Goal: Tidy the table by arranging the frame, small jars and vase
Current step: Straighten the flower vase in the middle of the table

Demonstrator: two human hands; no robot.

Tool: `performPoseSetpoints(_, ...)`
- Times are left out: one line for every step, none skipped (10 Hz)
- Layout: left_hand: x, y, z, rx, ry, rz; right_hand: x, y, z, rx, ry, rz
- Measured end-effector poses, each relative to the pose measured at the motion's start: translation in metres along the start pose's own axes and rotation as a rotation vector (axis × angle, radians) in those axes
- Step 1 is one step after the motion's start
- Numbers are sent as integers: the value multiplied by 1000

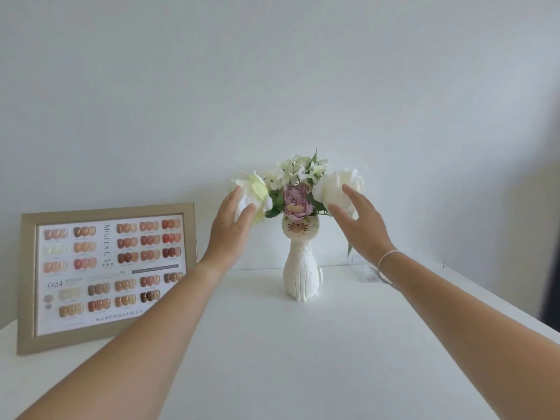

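The cat-shaped vase (302, 268) stands mid-table (303, 359). The left hand (228, 225) and right hand (360, 221), both open, touch its white flowers (336, 183). The frame (106, 277) at the left reads "MIGEEN C" and "024".

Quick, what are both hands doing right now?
Left hand: open, fingers against the left white flower, holding nothing.
Right hand: open, at the right white flower, holding nothing.
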State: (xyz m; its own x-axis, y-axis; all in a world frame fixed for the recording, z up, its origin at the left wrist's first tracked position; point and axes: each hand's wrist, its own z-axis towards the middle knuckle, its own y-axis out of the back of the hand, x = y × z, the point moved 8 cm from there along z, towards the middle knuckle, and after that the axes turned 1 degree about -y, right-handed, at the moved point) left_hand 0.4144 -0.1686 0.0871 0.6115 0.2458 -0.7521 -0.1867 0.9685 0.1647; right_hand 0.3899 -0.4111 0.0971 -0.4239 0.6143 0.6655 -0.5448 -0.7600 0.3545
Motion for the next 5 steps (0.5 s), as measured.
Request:
performPoseSetpoints(-3,-11,-2,58,-5,6,-5,-6,-6,38,-21,-8)
performPoseSetpoints(-7,-14,-4,95,-1,-8,-3,-5,-11,49,-8,-19)
performPoseSetpoints(-14,-10,-11,95,-24,28,3,1,-20,36,22,-30)
performPoseSetpoints(-20,-2,-22,76,-17,37,8,7,-31,38,32,-41)
performPoseSetpoints(-25,1,-40,73,-4,46,11,10,-50,61,35,-71)
